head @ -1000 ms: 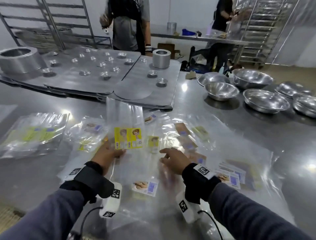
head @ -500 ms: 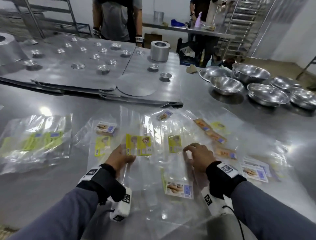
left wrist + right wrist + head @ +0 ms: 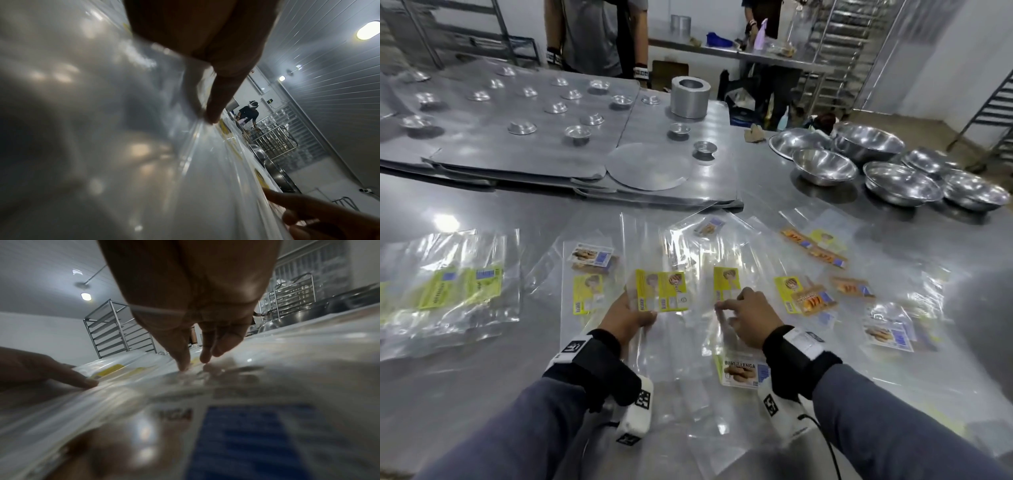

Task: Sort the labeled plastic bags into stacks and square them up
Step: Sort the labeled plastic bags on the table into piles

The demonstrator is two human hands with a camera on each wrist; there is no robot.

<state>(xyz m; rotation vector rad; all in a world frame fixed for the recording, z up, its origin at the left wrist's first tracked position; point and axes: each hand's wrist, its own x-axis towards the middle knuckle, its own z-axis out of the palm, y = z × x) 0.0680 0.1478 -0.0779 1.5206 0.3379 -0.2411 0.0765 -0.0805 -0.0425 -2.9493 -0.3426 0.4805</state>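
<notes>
Clear plastic bags with printed labels lie spread over the steel table (image 3: 482, 394). My left hand (image 3: 635, 308) pinches the yellow-label bags (image 3: 661, 291) at their near edge, thumb on top; the left wrist view shows a finger (image 3: 212, 104) lying along the plastic. Just to the right, my right hand (image 3: 729, 306) rests with straight fingers (image 3: 183, 360) on a bag with a small yellow label (image 3: 726, 282). A pile of green-yellow-label bags (image 3: 458, 287) sits at the left. Orange-label bags (image 3: 815, 253) and biscuit-label bags (image 3: 743, 371) are scattered around.
Several steel bowls (image 3: 825, 166) stand at the back right. Flat metal trays (image 3: 517, 137) with small tins and a metal cylinder (image 3: 690, 97) fill the far side. A person (image 3: 592, 34) stands across the table; racks line the walls.
My left hand still holds the yellow-label bags, now a little more to the right. My right hand has shifted nearer the small yellow label, fingers stretched out on the plastic.
</notes>
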